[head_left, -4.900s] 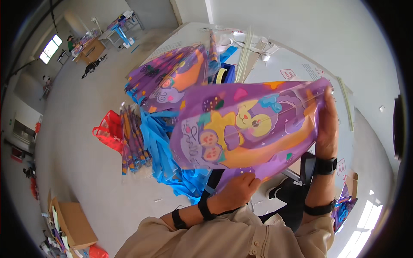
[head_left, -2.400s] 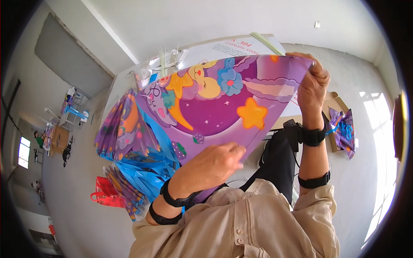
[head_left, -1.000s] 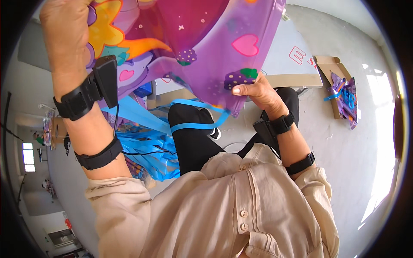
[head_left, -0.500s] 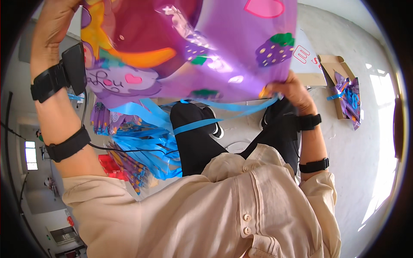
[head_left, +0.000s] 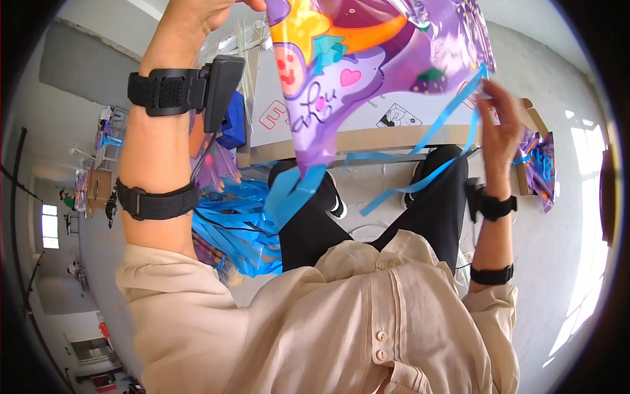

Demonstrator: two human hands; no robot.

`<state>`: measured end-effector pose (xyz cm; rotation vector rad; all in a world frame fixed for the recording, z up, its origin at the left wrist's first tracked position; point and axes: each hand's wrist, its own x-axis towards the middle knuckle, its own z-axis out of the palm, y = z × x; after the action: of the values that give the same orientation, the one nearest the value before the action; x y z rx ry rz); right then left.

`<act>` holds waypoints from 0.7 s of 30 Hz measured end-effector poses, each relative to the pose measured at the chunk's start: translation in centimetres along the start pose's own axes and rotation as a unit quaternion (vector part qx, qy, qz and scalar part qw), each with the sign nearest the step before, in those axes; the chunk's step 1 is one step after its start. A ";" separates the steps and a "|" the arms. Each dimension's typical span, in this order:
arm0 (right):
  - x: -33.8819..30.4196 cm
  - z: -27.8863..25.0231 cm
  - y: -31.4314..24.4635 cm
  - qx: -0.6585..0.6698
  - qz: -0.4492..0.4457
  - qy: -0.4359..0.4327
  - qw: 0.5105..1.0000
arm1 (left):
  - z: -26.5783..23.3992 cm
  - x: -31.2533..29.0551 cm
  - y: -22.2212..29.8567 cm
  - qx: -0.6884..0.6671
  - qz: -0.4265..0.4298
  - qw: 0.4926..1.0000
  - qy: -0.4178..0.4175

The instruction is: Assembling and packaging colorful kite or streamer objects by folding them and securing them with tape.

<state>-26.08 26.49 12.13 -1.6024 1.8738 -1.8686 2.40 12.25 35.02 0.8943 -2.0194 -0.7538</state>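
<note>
A glossy purple kite (head_left: 394,79), printed with fruit, hearts and a cloud, hangs in front of me at the top of the view. My left hand (head_left: 223,10) grips its upper left edge; the top frame edge cuts off most of those fingers. From the kite's lower corner trails a wide blue ribbon (head_left: 292,194). Thin blue ribbons (head_left: 430,138) swing from its right corner. Just below that corner is my right hand (head_left: 502,125), its thumb and fingers apart and slightly smeared, close beside the ribbon.
Behind the kite stands a table with a white printed board (head_left: 275,111). Thin pale rods (head_left: 246,46) and a blue box (head_left: 233,125) are at its left. More blue ribbons (head_left: 236,226) are heaped left of my legs. An open carton (head_left: 525,174) with purple sheets lies right.
The kite has shifted right and tilted, uncovering the board. Both hands have moved right. My right hand has come off the kite's corner, and the thin ribbons now swing loose.
</note>
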 end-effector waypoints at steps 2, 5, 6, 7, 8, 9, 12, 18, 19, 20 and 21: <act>-2.8 3.2 -3.7 0.285 0.197 -0.267 0.899 | 0.9 0.4 -0.8 -0.092 -0.029 0.995 -0.022; -7.7 8.8 -4.2 0.565 0.264 -0.346 0.701 | 2.2 1.7 -2.6 -0.150 -0.042 0.986 -0.056; -8.9 10.0 -5.2 0.630 0.290 -0.351 0.629 | 2.5 2.0 -3.5 -0.181 -0.066 0.979 -0.066; -11.0 11.5 -4.0 0.670 0.313 -0.333 0.585 | 3.1 2.4 -4.4 -0.184 -0.069 0.978 -0.071; -10.7 11.1 -5.6 0.695 0.332 -0.367 0.522 | 3.1 2.4 -5.7 -0.211 -0.111 0.969 -0.066; -10.3 10.7 -6.9 0.715 0.349 -0.398 0.456 | 3.1 2.4 -7.3 -0.238 -0.154 0.957 -0.061; -12.1 10.5 -4.6 0.703 0.415 -0.372 0.441 | 3.1 3.0 -12.7 -0.388 -0.171 0.895 -0.138; -10.9 8.4 -0.4 0.615 0.425 -0.497 0.441 | -0.5 4.6 -23.0 -0.201 -0.242 0.949 0.034; -10.1 7.8 0.4 0.592 0.436 -0.503 0.454 | -0.9 4.9 -24.6 -0.191 -0.249 0.948 0.056; -8.9 6.8 1.9 0.576 0.447 -0.491 0.477 | -1.4 5.4 -26.2 -0.180 -0.256 0.947 0.077; -7.6 5.5 3.9 0.569 0.442 -0.455 0.523 | -1.8 6.4 -27.6 -0.191 -0.255 0.943 0.100</act>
<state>-21.28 26.53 3.17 -0.5581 0.4027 -0.8727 10.14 -9.07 17.93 1.2147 -1.3997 -1.2338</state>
